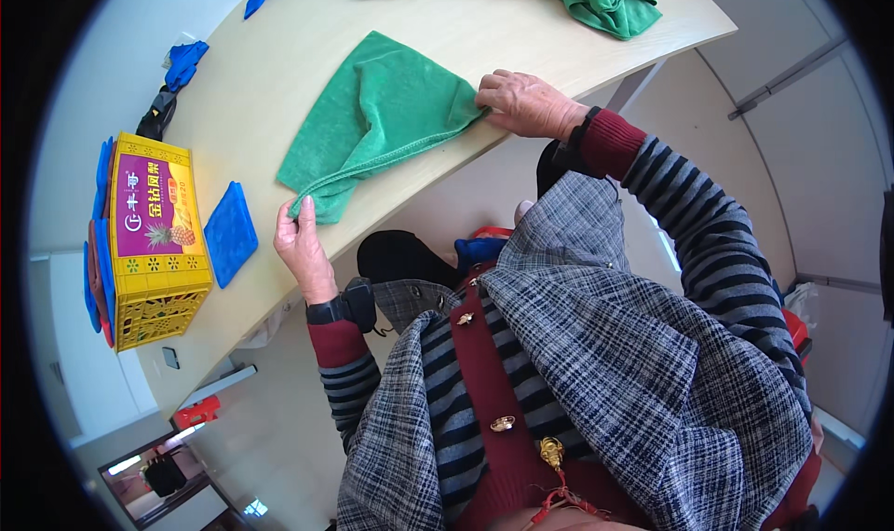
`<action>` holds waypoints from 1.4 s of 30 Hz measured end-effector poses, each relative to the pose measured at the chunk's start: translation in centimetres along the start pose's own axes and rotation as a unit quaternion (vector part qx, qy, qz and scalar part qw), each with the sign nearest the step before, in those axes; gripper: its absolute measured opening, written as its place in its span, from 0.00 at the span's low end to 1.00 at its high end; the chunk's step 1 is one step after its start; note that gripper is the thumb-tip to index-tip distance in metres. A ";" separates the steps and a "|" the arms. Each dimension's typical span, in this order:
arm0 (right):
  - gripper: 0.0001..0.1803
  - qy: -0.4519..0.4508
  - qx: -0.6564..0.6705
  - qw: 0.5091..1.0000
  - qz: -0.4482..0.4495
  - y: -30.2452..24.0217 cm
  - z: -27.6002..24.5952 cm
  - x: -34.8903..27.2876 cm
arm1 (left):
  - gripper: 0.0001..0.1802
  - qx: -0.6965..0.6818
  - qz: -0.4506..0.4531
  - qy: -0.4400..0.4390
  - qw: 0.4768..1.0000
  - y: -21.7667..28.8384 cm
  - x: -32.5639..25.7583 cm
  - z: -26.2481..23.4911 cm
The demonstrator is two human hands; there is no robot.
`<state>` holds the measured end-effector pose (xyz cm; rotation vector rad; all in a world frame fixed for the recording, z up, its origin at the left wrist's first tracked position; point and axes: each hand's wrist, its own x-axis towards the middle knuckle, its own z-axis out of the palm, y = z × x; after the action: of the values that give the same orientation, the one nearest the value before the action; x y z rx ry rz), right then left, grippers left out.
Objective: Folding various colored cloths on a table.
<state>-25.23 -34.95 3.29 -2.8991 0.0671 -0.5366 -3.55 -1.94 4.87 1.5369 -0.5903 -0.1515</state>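
Note:
A green cloth (368, 126) lies spread on the pale wooden table (265, 88), with a raised crease near its middle and its near edge along the table's front. My left hand (305, 250) pinches the cloth's near left corner between thumb and fingers. At the cloth's right corner, my right hand (529, 102) grips the edge with fingers curled over it. Between the two hands the hemmed edge runs in a slanting line, a little of it folded over.
To the left stands a yellow plastic crate (160, 293) with folded cloths at its far side. Beside it lies a folded blue cloth (230, 235). Crumpled green cloths (596, 0) rest at the back. A blue cloth (186, 65) and a small dark flat object (170, 358) are near the left edge.

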 end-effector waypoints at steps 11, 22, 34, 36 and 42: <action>0.05 -0.038 -0.103 0.994 -0.002 -1.7 0.9 1.7 | 0.09 -0.004 0.039 0.020 0.999 1.2 1.2 -0.2; 0.06 0.030 -0.121 0.991 0.038 -1.3 0.9 3.5 | 0.09 0.019 0.078 0.022 0.997 3.4 2.6 -1.3; 0.06 0.243 -0.065 0.963 -0.100 -4.4 -20.5 8.6 | 0.12 -0.060 0.147 0.043 0.986 15.8 5.5 -6.1; 0.06 0.192 -0.028 0.975 -0.107 -3.8 -21.7 8.8 | 0.12 -0.137 0.136 0.018 0.981 16.9 5.9 -6.1; 0.06 0.161 -0.026 0.981 -0.105 -1.5 -22.4 9.3 | 0.10 -0.096 0.098 -0.034 0.990 16.8 7.4 -5.8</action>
<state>-24.57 -38.27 27.30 -2.8569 -0.1852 -1.0515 0.84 0.81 23.42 1.2835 -0.7555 -0.1076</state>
